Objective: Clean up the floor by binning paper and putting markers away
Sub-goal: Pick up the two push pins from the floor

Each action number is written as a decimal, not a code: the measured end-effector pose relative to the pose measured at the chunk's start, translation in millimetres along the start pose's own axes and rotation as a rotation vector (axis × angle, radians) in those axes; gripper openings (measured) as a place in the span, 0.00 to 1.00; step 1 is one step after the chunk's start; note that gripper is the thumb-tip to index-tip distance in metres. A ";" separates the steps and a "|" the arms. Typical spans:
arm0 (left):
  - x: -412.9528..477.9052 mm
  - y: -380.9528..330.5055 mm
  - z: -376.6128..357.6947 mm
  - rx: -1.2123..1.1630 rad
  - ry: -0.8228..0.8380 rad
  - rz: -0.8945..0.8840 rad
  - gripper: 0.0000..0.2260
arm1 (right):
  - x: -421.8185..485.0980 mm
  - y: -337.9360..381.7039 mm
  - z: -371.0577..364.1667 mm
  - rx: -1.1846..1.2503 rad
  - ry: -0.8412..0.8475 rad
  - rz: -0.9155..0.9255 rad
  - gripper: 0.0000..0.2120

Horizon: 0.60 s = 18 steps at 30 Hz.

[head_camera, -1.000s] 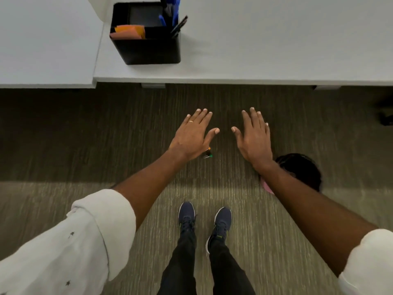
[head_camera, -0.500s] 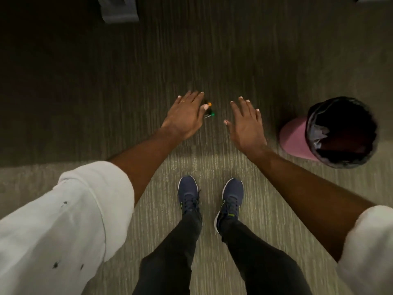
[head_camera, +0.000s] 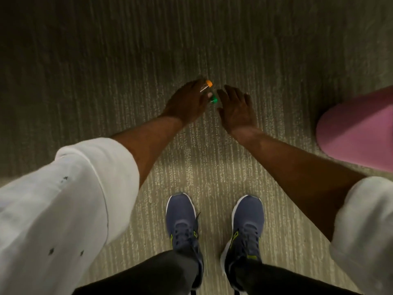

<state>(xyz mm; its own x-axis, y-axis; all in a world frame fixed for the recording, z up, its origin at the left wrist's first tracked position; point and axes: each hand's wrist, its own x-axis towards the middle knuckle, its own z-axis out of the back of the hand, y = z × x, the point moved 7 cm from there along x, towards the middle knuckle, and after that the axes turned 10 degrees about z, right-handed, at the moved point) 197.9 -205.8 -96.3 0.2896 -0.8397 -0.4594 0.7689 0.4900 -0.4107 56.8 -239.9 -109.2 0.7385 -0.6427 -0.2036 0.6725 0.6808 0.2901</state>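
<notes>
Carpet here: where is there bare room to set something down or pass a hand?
Bare carpet spreads wide beyond and left of the left hand, and between the right hand and the pink bin. A strip also lies between the hands and the shoes. Crowded: the markers, gripped by the left hand, right hand close beside.

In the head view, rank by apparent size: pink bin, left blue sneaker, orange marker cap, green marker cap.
Pink bin (cropped by frame)
Left blue sneaker
Orange marker cap and green marker cap: alike, partly hidden
</notes>
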 end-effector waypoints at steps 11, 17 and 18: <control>104.7 27.6 -90.0 0.066 -0.105 -0.028 0.23 | 55.7 -37.4 -98.1 0.040 0.034 0.039 0.25; 81.1 16.3 -70.9 -0.037 -0.110 0.020 0.23 | 40.7 -35.3 -64.8 0.133 -0.039 0.076 0.20; 72.5 16.2 -60.7 -0.076 -0.111 0.030 0.24 | 34.9 -32.0 -51.4 0.162 -0.061 0.077 0.17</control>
<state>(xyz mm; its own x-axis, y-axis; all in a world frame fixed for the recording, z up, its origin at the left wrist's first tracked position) 196.8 -244.5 -184.0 0.3768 -0.8430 -0.3840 0.7145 0.5283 -0.4587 63.5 -266.0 -173.7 0.7797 -0.6145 -0.1200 0.5943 0.6662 0.4504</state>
